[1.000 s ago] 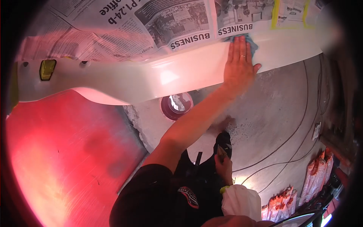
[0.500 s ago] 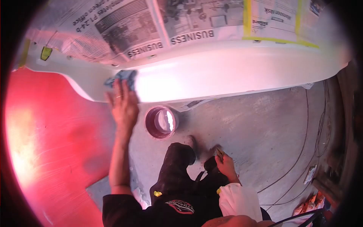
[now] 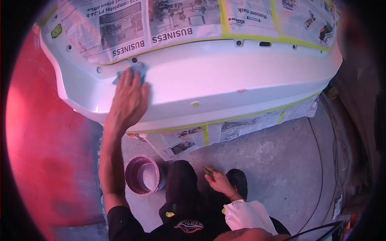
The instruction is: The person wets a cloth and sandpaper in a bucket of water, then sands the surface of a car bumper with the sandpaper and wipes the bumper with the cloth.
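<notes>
My left hand (image 3: 128, 100) presses a crumpled blue cloth (image 3: 138, 71) onto a white bumper-like panel (image 3: 193, 76), near its upper left edge. Its fingers lie over the cloth and hide part of it. Lower down, close to my knees, my right hand (image 3: 222, 184) is closed on a small brownish-yellow flat piece (image 3: 208, 172), whose kind I cannot make out. That hand is apart from the panel.
Newspaper (image 3: 177, 20) edged with yellow tape (image 3: 261, 37) covers the panel's upper part, and more newspaper (image 3: 237, 127) hangs below. A bucket (image 3: 157, 185) with liquid stands by my legs. A red surface (image 3: 36, 152) lies left; cables (image 3: 321, 160) run along the floor at right.
The view has shifted, so more of the panel and its lower newspaper shows. My left hand and the cloth are now nearer the panel's upper edge. My right hand still grips its piece.
</notes>
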Tool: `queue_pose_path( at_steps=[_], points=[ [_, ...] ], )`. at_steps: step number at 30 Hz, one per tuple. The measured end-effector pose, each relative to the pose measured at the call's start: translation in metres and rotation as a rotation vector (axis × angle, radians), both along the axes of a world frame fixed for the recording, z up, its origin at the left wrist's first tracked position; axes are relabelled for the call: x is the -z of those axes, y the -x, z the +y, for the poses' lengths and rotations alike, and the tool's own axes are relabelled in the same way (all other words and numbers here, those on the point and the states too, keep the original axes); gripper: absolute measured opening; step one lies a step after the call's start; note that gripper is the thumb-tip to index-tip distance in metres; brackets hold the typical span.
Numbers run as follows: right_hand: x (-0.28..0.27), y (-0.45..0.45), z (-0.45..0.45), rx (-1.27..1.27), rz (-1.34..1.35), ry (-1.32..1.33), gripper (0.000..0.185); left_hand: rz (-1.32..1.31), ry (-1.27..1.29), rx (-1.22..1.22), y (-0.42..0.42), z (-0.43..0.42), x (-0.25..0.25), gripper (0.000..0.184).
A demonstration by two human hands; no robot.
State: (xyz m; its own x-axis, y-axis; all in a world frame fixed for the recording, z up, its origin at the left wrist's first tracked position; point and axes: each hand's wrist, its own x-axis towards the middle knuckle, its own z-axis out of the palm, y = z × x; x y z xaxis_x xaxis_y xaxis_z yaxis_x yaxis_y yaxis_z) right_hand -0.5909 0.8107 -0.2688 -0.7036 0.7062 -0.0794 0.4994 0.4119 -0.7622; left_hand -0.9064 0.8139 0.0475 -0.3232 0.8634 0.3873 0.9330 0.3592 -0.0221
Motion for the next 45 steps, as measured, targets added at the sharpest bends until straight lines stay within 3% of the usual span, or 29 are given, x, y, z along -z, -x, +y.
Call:
queue_pose_path(
  at_steps=[2, 3, 4, 6, 9, 14, 16, 17, 19, 20, 22, 24, 26, 27, 28, 30, 31, 33, 35, 36, 38, 40, 41, 42, 43, 44, 45],
  points=[
    [-0.015, -0.009, -0.002, 0.127, 0.152, 0.016, 0.039, -0.046, 0.088, 0.141, -0.041, 0.031, -0.009, 0.065],
    [-0.02, -0.017, -0.003, 0.198, 0.351, -0.012, 0.035, -0.098, 0.107, 0.263, -0.058, 0.051, -0.012, 0.069],
    [-0.033, -0.026, -0.002, 0.198, 0.352, -0.022, 0.035, -0.15, 0.124, 0.386, -0.073, 0.072, -0.013, 0.074],
    [-0.067, -0.047, 0.001, 0.397, 0.47, 0.021, 0.032, -0.083, 0.137, 0.411, -0.102, 0.113, -0.014, 0.085],
    [-0.077, -0.084, 0.018, 0.396, 0.472, -0.073, 0.03, 0.016, 0.211, 0.643, -0.123, 0.152, -0.021, 0.091],
    [-0.077, -0.103, 0.039, 0.364, 0.324, -0.171, 0.029, 0.084, 0.305, 0.685, -0.157, 0.199, -0.032, 0.091],
    [-0.077, -0.098, 0.042, 0.4, 0.456, 0.105, 0.028, 0.035, 0.219, 0.786, -0.16, 0.207, -0.021, 0.087],
    [-0.082, -0.097, 0.051, 0.407, 0.455, 0.093, 0.028, 0.006, 0.298, 0.817, -0.159, 0.183, -0.034, 0.08],
    [-0.102, -0.106, 0.066, 0.235, 0.568, 0.289, 0.029, 0.039, 0.331, 0.875, -0.124, 0.137, -0.036, 0.074],
    [-0.121, -0.115, 0.077, 0.24, 0.565, 0.294, 0.029, 0.083, 0.283, 0.724, -0.109, 0.102, -0.036, 0.075],
    [-0.172, -0.145, 0.107, 0.206, 0.56, 0.175, 0.032, -0.019, 0.328, 0.503, -0.058, 0.038, -0.041, 0.076],
    [-0.202, -0.18, 0.134, 0.249, 0.589, 0.095, 0.034, -0.042, 0.186, 0.191, -0.002, -0.017, -0.025, 0.072],
    [-0.248, -0.2, 0.159, 0.367, 0.509, -0.088, 0.036, -0.076, 0.157, -0.131, 0.037, -0.045, -0.016, 0.073],
    [-0.264, -0.205, 0.171, 0.419, 0.497, -0.185, 0.036, -0.13, 0.153, -0.156, 0.035, -0.045, -0.018, 0.077],
    [-0.277, -0.205, 0.183, 0.478, 0.486, -0.285, 0.035, -0.183, 0.147, -0.173, 0.03, -0.037, -0.021, 0.081],
    [-0.299, -0.193, 0.218, 0.44, 0.442, -0.814, 0.035, -0.01, 0.203, -0.087, -0.005, -0.003, -0.017, 0.085],
    [-0.31, -0.186, 0.229, 0.432, 0.434, -0.808, 0.035, 0.012, 0.208, 0.023, -0.032, 0.017, -0.018, 0.094],
    [-0.329, -0.172, 0.241, 0.556, 0.182, -1.134, 0.036, 0.002, 0.197, 0.291, -0.099, 0.07, -0.023, 0.118],
    [-0.331, -0.168, 0.248, 0.585, 0.251, -1.049, 0.037, 0.034, -0.018, 0.426, -0.18, 0.13, -0.008, 0.126],
    [-0.33, -0.172, 0.249, 0.614, 0.325, -0.974, 0.037, 0.007, -0.137, 0.494, -0.222, 0.162, 0.005, 0.126],
    [-0.326, -0.173, 0.247, 0.695, 0.4, -1.004, 0.037, 0.05, -0.088, 0.516, -0.292, 0.212, 0.005, 0.126],
    [-0.319, -0.185, 0.241, 0.769, 0.493, -1.023, 0.038, 0.103, -0.04, 0.482, -0.34, 0.25, 0.002, 0.109],
    [-0.318, -0.193, 0.239, 0.814, 0.623, -0.971, 0.037, 0.101, -0.043, 0.508, -0.354, 0.263, 0.009, 0.109],
    [-0.319, -0.201, 0.237, 0.848, 0.761, -0.924, 0.037, 0.227, -0.098, 0.497, -0.365, 0.277, 0.02, 0.092],
    [-0.319, -0.214, 0.234, 0.84, 0.695, -0.924, 0.036, 0.348, -0.155, 0.474, -0.371, 0.284, 0.026, 0.076],
    [-0.325, -0.212, 0.233, 0.842, 0.698, -0.941, 0.036, 0.351, -0.171, 0.48, -0.371, 0.28, 0.028, 0.076],
    [-0.335, -0.203, 0.233, 0.782, 0.622, -0.919, 0.035, 0.337, -0.237, 0.561, -0.365, 0.268, 0.033, 0.059]
  ],
)
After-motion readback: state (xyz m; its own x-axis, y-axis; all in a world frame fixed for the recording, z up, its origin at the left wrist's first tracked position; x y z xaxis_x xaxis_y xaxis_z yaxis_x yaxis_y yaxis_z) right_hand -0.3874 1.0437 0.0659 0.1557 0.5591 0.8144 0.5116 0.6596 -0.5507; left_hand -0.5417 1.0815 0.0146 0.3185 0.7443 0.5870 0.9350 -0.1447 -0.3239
